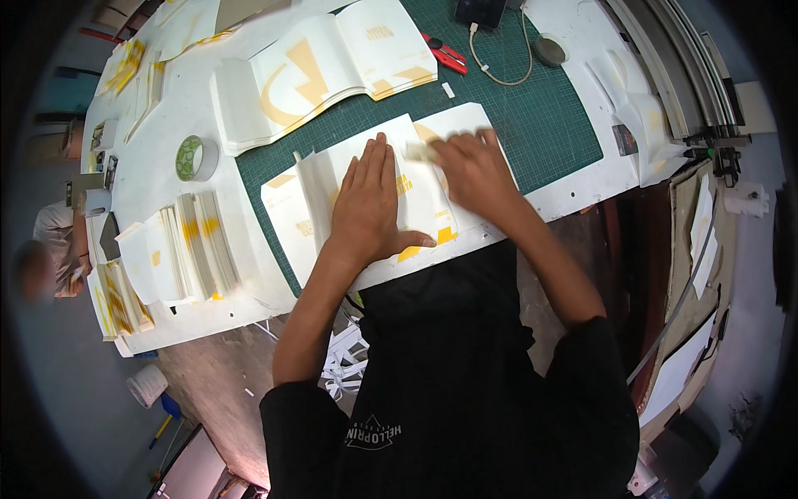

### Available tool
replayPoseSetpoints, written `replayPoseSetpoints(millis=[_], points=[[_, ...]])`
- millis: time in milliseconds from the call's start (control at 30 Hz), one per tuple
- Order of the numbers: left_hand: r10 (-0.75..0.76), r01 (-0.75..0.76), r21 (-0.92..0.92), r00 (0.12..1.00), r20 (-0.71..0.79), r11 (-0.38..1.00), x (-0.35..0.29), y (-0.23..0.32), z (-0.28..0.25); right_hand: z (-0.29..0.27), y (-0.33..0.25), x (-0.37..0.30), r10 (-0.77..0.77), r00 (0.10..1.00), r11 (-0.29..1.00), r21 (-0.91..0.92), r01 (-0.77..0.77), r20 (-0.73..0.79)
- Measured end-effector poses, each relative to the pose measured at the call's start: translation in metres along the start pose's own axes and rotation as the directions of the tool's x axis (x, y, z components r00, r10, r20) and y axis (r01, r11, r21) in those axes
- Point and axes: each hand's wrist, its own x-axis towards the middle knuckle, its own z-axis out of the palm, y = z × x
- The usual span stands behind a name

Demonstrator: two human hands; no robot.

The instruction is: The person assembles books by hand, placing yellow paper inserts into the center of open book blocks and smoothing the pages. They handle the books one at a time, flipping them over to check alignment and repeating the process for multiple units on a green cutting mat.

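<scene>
My left hand point(366, 204) lies flat on a white printed sheet point(283, 200) with yellow print, its fingers together and pointing away from me, the thumb out to the right. Part of the sheet stands up in a fold just left of that hand. Over the sheet's right part, my right hand point(478, 170) is closed on a small pale block point(421, 152), smeared by motion, so its kind is unclear. The paper rests partly on a green cutting mat point(549, 137) and reaches the table's near edge.
Beyond the sheet lies a stack of folded printed sheets point(312, 71), with a red cutter point(447, 55) beside it. A tape roll point(197, 158) and folded stacks point(195, 241) are at left. A cabled dark device point(480, 12) and a round lid point(549, 50) are far right. Another person point(58, 241) is at far left.
</scene>
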Motion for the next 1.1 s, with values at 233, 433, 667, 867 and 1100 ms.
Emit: replayPoseSetpoints(millis=[233, 433, 667, 867, 1100], points=[[-0.007, 0.009, -0.041, 0.999, 0.035, 0.999, 0.002, 0.003, -0.002, 0.023, 0.033, 0.064, 0.049, 0.999, 0.997, -0.062, -0.048, 0.016], [-0.045, 0.033, -0.126, 0.994, -0.095, 0.992, -0.013, 0.005, -0.007, -0.019, 0.078, -0.013, 0.418, 0.893, 0.904, -0.022, -0.427, -0.164], [-0.292, 0.156, -0.349, 0.877, -0.381, 0.924, -0.063, -0.01, -0.007, -0.031, -0.01, -0.054, -0.003, 0.991, 0.999, -0.043, -0.003, -0.132], [-0.326, 0.165, -0.367, 0.838, -0.438, 0.916, -0.076, -0.02, 0.007, -0.021, -0.074, -0.044, -0.221, 0.956, 0.967, 0.168, 0.189, 0.195], [-0.361, 0.152, -0.446, 0.826, -0.433, 0.882, -0.078, -0.022, 0.016, -0.009, -0.067, -0.057, -0.274, 0.945, 0.96, 0.112, 0.257, 0.181]])
